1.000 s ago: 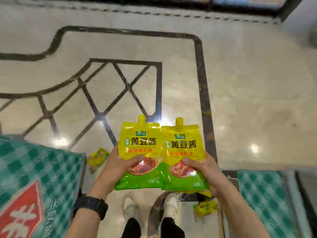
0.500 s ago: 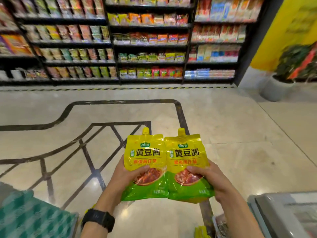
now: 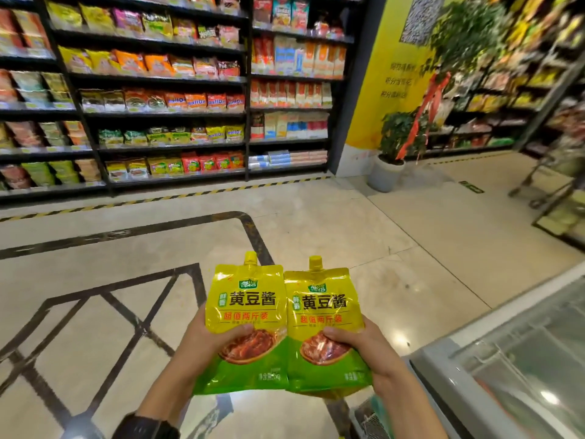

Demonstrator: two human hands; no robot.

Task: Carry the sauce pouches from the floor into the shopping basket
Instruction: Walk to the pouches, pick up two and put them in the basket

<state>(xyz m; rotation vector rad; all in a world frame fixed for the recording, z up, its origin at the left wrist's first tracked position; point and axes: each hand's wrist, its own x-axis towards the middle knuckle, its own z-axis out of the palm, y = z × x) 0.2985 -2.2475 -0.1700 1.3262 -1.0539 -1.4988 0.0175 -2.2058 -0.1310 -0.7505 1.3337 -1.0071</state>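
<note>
Head view, the only view. Landmark: chest freezer (image 3: 506, 359), low on the right side of the view. Two yellow-and-green sauce pouches are held upright, spouts up and side by side with their inner edges touching, just left of the freezer's near corner and clear of the floor (image 3: 126, 312). The left hand (image 3: 218, 340) grasps the left pouch (image 3: 250, 312), thumb across the printed front and fingers hidden behind; the right hand (image 3: 357, 346) grasps the right pouch (image 3: 323, 315) the same way. A yellow sliver shows under the right pouch's bottom edge; I cannot tell whether it is another pouch. There is a dark wristwatch (image 3: 148, 426) on the left wrist. A grey meshed edge (image 3: 364, 418) sits at the bottom, just beside the freezer's near corner and below the right hand; it may be the shopping basket, but too little shows to confirm. Stocked shelves (image 3: 158, 106) stand well beyond the freezer across the open floor, and a potted plant (image 3: 395, 137) stands past the freezer's far end. Judgement on progress: the pickup of this pair is done and the carry is under way, with placement in the basket not yet made. No pouches lie on the visible floor near the freezer, and whether any remain out of view cannot be told. What is left is to reach the basket and set both pouches inside.
</note>
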